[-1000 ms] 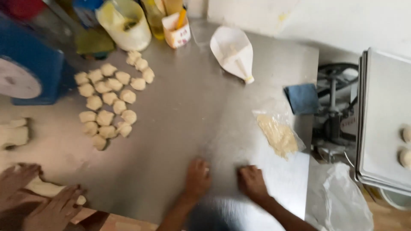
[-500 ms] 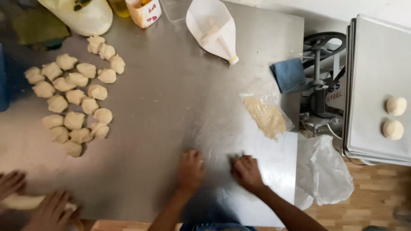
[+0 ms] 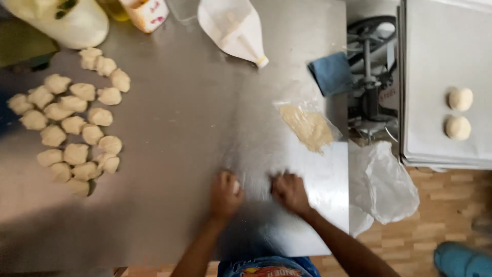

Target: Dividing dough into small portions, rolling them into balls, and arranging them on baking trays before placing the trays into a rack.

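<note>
Both my hands rest palm down and cupped on the steel table (image 3: 184, 118) near its front edge, a little apart. My left hand (image 3: 225, 194) covers a pale bit of dough that shows at its thumb side. My right hand (image 3: 289, 192) is blurred and hides whatever lies under it. Several cut dough pieces (image 3: 72, 128) lie in a loose cluster at the table's left side, well away from both hands.
A clear bag with dough scraps (image 3: 307, 125) lies at the table's right edge, and a white piping bag (image 3: 233, 28) sits at the back. A pale jug (image 3: 61, 20) stands back left. A tray (image 3: 435, 61) on the right holds two dough balls (image 3: 458, 113). A blue cloth (image 3: 332, 73) hangs by a machine.
The view has tilted down and to the right. Another person's hands at the lower left have left the picture. My two hands stay cupped on the table, shifting slightly.
</note>
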